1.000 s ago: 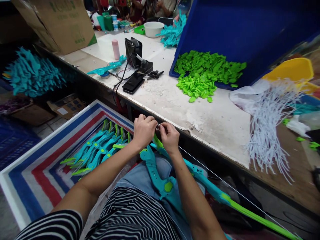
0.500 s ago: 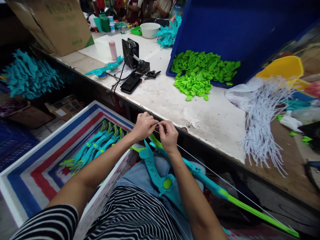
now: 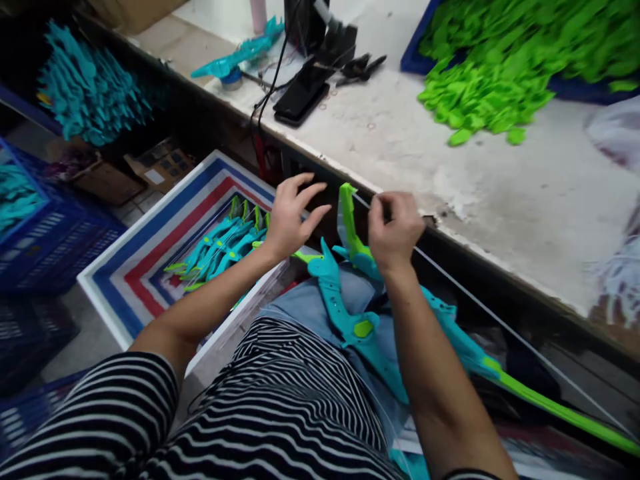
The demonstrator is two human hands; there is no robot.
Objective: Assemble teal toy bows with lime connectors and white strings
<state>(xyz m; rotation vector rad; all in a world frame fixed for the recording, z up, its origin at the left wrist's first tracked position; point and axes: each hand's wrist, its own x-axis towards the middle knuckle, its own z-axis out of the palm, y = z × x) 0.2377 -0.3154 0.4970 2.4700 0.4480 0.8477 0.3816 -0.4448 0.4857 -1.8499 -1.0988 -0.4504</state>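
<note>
A teal and green toy bow slants across my lap, its green tip standing up between my hands. White string runs from that tip past my right hand toward the lower right. The fingers of my right hand are closed on the string, just right of the tip. To the left of the tip, my left hand holds nothing, its fingers spread apart. Another teal bow piece with a green inset rests on my thighs, below my hands.
At my left, a white-rimmed box with a striped lining holds several bows. On the worktable lie a black phone, a teal piece and a heap of green pieces. Blue crates stand far left.
My hands were together at the bow tip and have come apart. My left hand has opened, while my right has shifted right along the string. The view has tilted down and closer.
</note>
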